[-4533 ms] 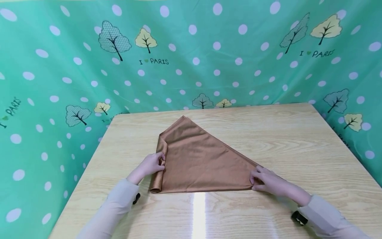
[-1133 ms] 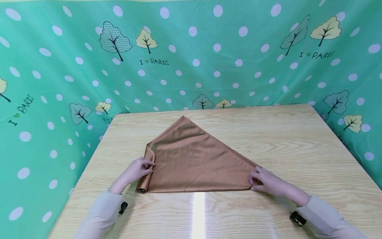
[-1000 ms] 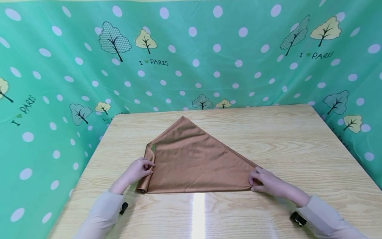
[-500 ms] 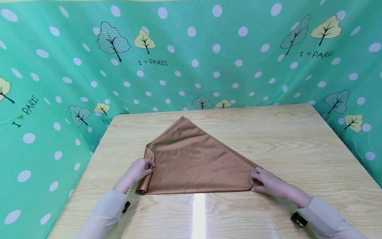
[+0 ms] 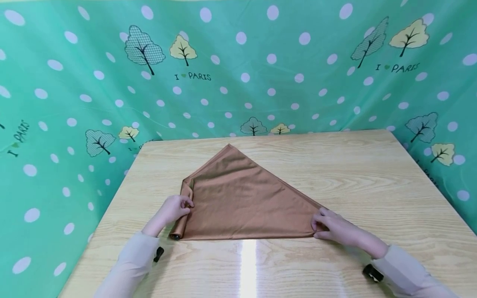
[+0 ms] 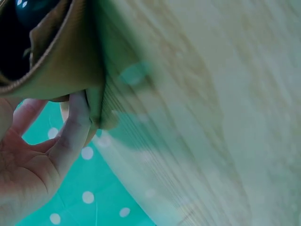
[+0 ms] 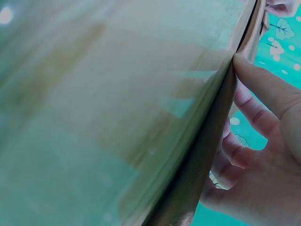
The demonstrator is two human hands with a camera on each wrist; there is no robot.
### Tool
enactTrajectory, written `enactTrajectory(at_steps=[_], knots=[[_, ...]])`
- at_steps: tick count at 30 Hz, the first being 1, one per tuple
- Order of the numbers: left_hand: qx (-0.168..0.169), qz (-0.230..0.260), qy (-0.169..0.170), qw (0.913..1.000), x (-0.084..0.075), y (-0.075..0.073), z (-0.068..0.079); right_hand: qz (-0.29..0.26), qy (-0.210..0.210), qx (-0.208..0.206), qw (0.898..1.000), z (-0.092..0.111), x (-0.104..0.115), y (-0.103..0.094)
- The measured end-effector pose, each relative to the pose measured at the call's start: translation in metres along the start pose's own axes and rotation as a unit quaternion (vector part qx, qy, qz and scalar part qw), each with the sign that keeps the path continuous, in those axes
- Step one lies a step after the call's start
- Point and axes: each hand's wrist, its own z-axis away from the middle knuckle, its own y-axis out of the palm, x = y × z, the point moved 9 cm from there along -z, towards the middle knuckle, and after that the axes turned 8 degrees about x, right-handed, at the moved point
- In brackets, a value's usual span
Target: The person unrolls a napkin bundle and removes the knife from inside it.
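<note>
Brown cloth (image 5: pixel 246 200) lay in layers on the wood-grain bench (image 5: pixel 357 165), approx. mid, w/ a peak at the far side & a straight edge nr the person. Its L side was wound into a roll (image 5: pixel 179 227); a dark glossy item (image 6: pixel 34 12) showed inside the roll's near end, too little visible to ID. L hand (image 5: pixel 173 209) pinched the roll abt midway along, fingers curled over it. R hand (image 5: pixel 337 227) pinched the cloth's R corner, thumb at the near edge, other fingers bent. Cloth lay flat btwn the two hands, w/ a few creases twd the peak. Both arms had pale sleeves (image 5: pixel 404 269), w/ a black device (image 5: pixel 372 273) nr each cuff. Green sheet (image 5: pixel 223 103) w/ pale dots, trees & "PARIS" print hung behind & at both sides of the bench. Bright glare strip (image 5: pixel 248 269) crossed the bench's near part, btwn the arms.
</note>
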Motion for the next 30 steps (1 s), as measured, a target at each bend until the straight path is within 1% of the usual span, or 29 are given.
enactTrajectory(at_steps=[3, 9, 12, 17, 19, 21, 23, 27, 30], knots=[[-0.007, 0.006, -0.007, 0.9999, 0.002, -0.002, 0.000, 0.000, 0.000, 0.000, 1.000, 0.000, 0.000, 0.000], [-0.010, 0.028, -0.023, 0.9993, 0.008, -0.003, 0.001, 0.001, -0.004, -0.001, 1.000, -0.001, -0.001, -0.001], [-0.014, 0.031, -0.030, 0.9990, 0.011, -0.003, 0.001, 0.003, -0.008, -0.005, 1.000, -0.001, 0.000, -0.001], [-0.013, 0.023, -0.030, 0.9992, 0.014, -0.002, 0.002, 0.003, -0.011, -0.008, 1.000, 0.000, 0.001, -0.001], [-0.010, 0.032, -0.033, 0.9989, 0.014, -0.002, 0.002, 0.002, -0.011, -0.007, 1.000, 0.000, 0.001, -0.001], [-0.007, 0.054, -0.040, 0.9977, 0.016, -0.002, 0.003, 0.003, -0.011, -0.009, 1.000, 0.000, 0.001, -0.001], [-0.002, 0.086, -0.048, 0.9951, 0.020, -0.001, 0.005, 0.005, -0.011, -0.011, 1.000, 0.000, 0.001, -0.001], [0.000, 0.152, -0.063, 0.9864, 0.029, -0.002, 0.010, 0.007, -0.009, -0.010, 1.000, 0.000, 0.000, 0.000], [-0.003, 0.186, -0.066, 0.9803, 0.035, -0.003, 0.017, 0.005, -0.004, -0.005, 1.000, 0.001, 0.000, 0.001]])
